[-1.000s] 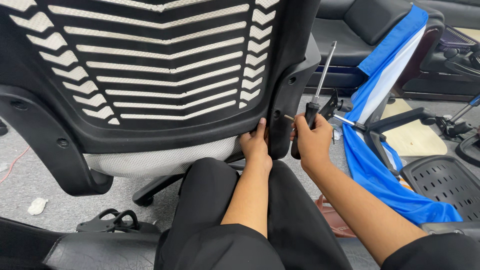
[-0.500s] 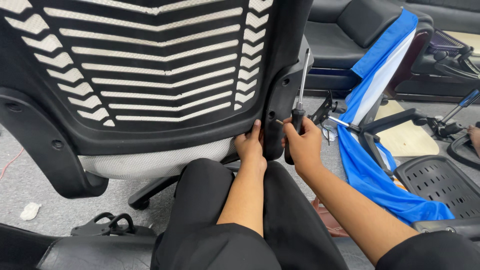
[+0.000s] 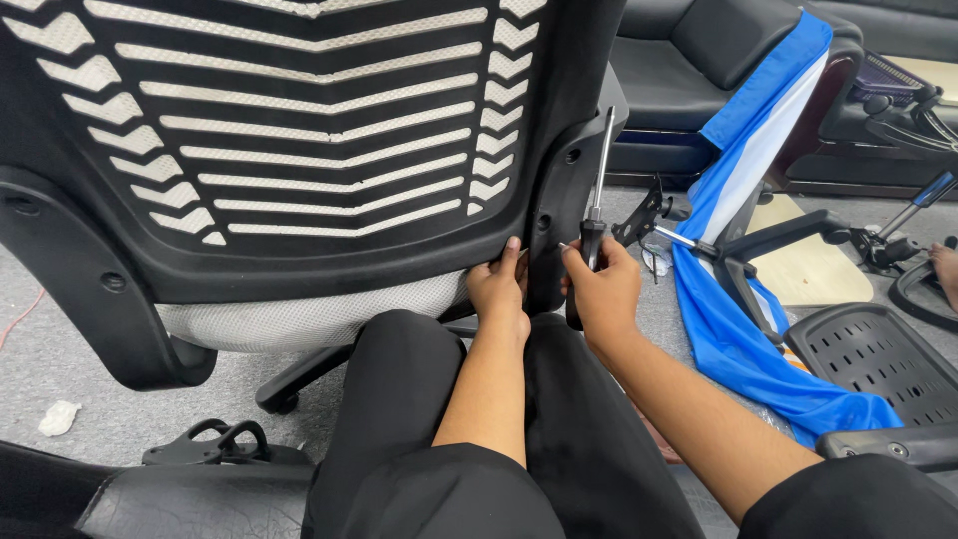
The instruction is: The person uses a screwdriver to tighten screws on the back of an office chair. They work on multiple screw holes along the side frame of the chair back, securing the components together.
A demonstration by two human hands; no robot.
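**Office chair backrest held at its lower right bracket**

The office chair backrest (image 3: 299,130), a black plastic frame with pale mesh showing through chevron slots, stands upright and fills the field above and to the left of both hands. Its right-hand armrest bracket (image 3: 564,190), a black plastic upright with round screw holes, lies directly between the two hands. Below the backrest edge, just left of the left hand, the grey mesh seat (image 3: 299,319) is visible. Well to the right of the grip, a blue and white cloth (image 3: 748,329) drapes over dismantled chair parts, with a perforated black seat pan (image 3: 883,364) lower right. The person's black-clad knees (image 3: 469,399) lie beneath both forearms.

The left hand (image 3: 502,289) presses flat against the lower rim of the backrest, fingers extended upward, closed on nothing. The right hand (image 3: 602,289) is clamped around the black handle of a screwdriver (image 3: 597,200), whose steel shaft points up alongside the bracket. Its fingertips also pinch a small screw (image 3: 562,246) at the bracket's edge, just beside the left hand's fingertips.
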